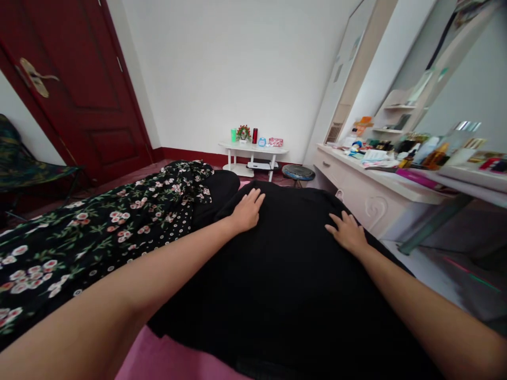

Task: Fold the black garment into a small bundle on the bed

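One pink bed (pixel 158 361) carries the black garment (pixel 285 279), spread flat with its long axis running away from me; a floral dress (pixel 99 232) lies against its left edge. I log left hand (pixel 247 211) and right hand (pixel 348 233) palms-down on its far part, fingers splayed, clasping nothing, the left slightly farther out.

Both forearms bare up to frame edge; left hand (pixel 247 211), right hand (pixel 348 232) bare.

Both hands, left hand (pixel 247 210) and right hand (pixel 347 232), lie flat on black garment (pixel 285 274).
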The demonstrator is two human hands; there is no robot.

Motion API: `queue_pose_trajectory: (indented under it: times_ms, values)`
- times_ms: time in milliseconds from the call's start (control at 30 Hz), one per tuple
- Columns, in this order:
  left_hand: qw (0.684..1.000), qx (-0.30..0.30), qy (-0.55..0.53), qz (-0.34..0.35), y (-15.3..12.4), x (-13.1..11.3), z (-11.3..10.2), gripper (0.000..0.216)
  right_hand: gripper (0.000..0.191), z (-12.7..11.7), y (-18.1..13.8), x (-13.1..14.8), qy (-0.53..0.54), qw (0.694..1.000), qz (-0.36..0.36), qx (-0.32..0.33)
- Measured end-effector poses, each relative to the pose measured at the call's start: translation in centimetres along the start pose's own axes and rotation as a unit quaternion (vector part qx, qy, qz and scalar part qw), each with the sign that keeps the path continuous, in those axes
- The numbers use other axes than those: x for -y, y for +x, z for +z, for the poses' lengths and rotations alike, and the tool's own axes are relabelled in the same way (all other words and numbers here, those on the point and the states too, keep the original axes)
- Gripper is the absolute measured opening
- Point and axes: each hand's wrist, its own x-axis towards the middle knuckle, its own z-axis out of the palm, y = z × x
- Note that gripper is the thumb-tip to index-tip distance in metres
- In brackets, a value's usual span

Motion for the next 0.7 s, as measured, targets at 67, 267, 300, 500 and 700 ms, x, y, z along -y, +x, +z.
queue_pose_trajectory:
  times_ms: [67,267,300,500,700]
  values:
    - [0.998,0.054,-0.013,0.0,-2.4,-0.4,0.2,0.068,0.049,0.6,-1.2,-0.8,0.01,1.0,-0.008,0.011]
    - [0.983,0.167,-0.065,-0.039,-9.6,-2.0,-3.1,0.064,0.045,-3.6,-8.1,-2.2,0.123,0.986,-0.098,0.049]
    - [0.98,0.185,-0.067,-0.035,-10.8,-2.4,-3.9,0.063,0.044,-4.6,-10.0,-2.3,0.145,0.981,-0.112,0.058]
    - [0.96,0.273,-0.068,-0.007,-19.3,-5.8,-9.6,0.059,0.046,-10.5,-22.0,-3.1,0.211,0.959,-0.141,0.131]
    - [0.964,0.26,-0.05,-0.002,-26.8,-6.0,-11.8,0.069,0.061,-11.6,-28.5,-6.2,0.092,0.973,-0.192,0.09]
